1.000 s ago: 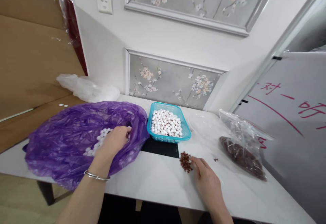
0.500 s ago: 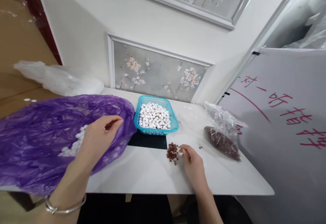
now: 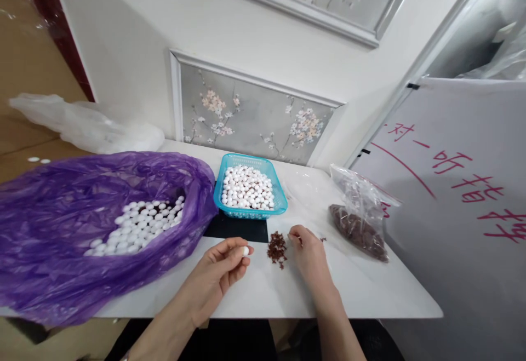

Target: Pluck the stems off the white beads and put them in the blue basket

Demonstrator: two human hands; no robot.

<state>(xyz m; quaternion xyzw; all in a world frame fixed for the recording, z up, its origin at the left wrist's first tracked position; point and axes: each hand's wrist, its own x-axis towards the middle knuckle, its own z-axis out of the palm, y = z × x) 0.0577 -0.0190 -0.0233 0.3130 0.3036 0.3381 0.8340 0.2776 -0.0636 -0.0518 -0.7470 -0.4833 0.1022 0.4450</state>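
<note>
My left hand (image 3: 217,279) hovers over the white table (image 3: 255,295), its fingertips pinched on one small white bead (image 3: 245,251). A small heap of dark red pieces (image 3: 277,248) lies just to the right of that bead. My right hand (image 3: 308,251) rests on the table beside the heap, thumb and fingers pinched together; what they hold is too small to name. To the left, an open purple plastic bag (image 3: 61,240) lies with many white beads (image 3: 139,224) inside.
A turquoise basket (image 3: 279,205) heaped with white beads stands behind the heap, on a black mat (image 3: 236,229). A clear bag of dark red pieces (image 3: 357,229) lies at the right. A white board with red writing (image 3: 452,185) leans on the right; a clear plastic bag (image 3: 90,125) lies back left.
My left hand has come out of the purple bag and moved right to the table's middle, now pinching one white bead. My right hand stays by the red heap.
</note>
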